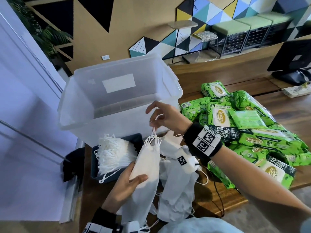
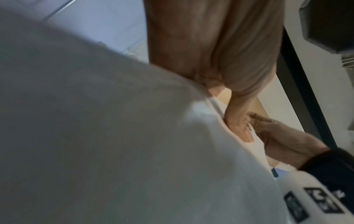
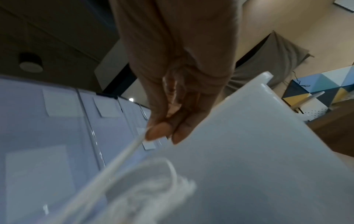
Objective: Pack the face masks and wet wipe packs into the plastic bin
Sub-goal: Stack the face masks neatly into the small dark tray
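Note:
My left hand (image 1: 133,178) grips a stack of white face masks (image 1: 148,163), held upright just in front of the clear plastic bin (image 1: 79,106). Above it my right hand (image 1: 157,121) pinches the masks' ear loops (image 1: 154,132); the right wrist view shows a loop (image 3: 132,145) caught between thumb and finger. In the left wrist view the masks (image 2: 114,136) fill most of the picture. More masks (image 1: 176,187) lie loose on the table, and another batch (image 1: 111,153) fills a dark tray (image 1: 107,178). Green wet wipe packs (image 1: 244,125) are heaped on the right.
The bin stands at the wooden table's (image 1: 286,108) far left corner, with nothing seen inside it. A white wall (image 1: 25,115) runs along the left. A black monitor (image 1: 292,56) and a white power strip (image 1: 296,91) sit at the back right.

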